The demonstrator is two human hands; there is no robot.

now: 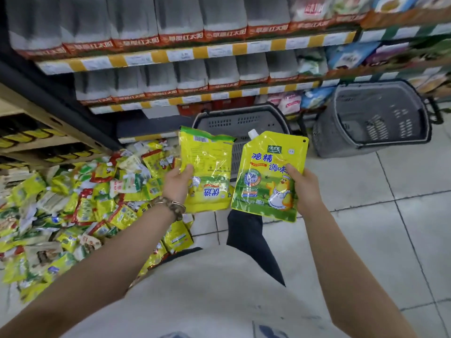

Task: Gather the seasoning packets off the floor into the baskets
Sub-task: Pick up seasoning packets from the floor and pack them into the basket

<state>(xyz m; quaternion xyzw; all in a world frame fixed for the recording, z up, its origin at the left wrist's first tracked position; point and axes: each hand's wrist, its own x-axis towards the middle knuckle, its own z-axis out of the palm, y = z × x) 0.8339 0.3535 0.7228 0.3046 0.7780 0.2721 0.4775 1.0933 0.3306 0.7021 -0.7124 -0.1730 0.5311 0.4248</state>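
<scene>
**2 seasoning packets are held over a shop floor, with baskets in reach.**

The left hand (177, 184) grips a flat yellow packet (207, 167) near its lower edge, and the right hand (305, 189) clasps a spouted pouch (266, 176) by its side. The near basket (234, 115) sits just behind them, the far basket (329, 135) to the right. Both packs look light, soft and glossy, likely slippery, so the sealed edges seem the surest hold. The pile (73, 203) lies on the floor beside the shelves (195, 52).

floor: pale tiles (366, 181) | back: stocked shelves (195, 53), yellow-white price strips | left: cardboard boxes (31, 113)
</scene>
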